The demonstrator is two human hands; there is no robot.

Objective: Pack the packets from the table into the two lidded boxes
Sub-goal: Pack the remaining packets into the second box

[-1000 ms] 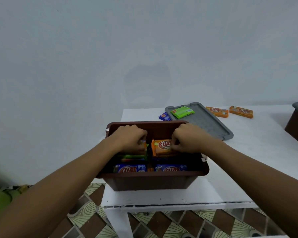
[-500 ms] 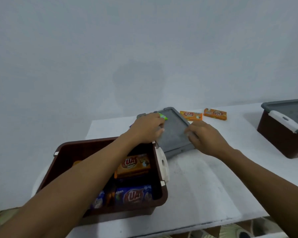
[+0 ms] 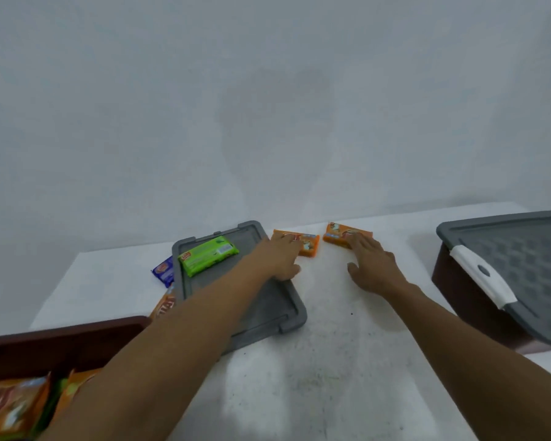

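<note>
- Left hand (image 3: 282, 259), status?
- Extended across the loose grey lid (image 3: 255, 313); fingers straight and laid on the near end of the left orange packet (image 3: 307, 246); nothing was gripped.
- Right hand (image 3: 374, 268)?
- Spread wide, palm down; its fingertips touched the right orange packet (image 3: 339, 233); both packets lay flat on the table (image 3: 331, 361), near the wall (image 3: 268, 106) and just apart from each other.
- Other packets?
- One green packet (image 3: 207, 254) lay on the loose grey lid; one blue packet (image 3: 163, 270) lay at that lid's left edge; a further orange packet (image 3: 164, 308) showed partly between the lid and the open brown box (image 3: 61, 342); that box held boxed packets (image 3: 10, 405) at lower left.
- Second box?
- Closed box (image 3: 458, 291) stood at right, well apart from both hands; fitted lid (image 3: 522, 265) was on, with a white latch (image 3: 481, 275) at its side.
- Readable print?
- None; logos appeared as red ovals, lettering blurred.
- Surface and room?
- White tabletop, speckled with dark marks; plain pale wall behind.
</note>
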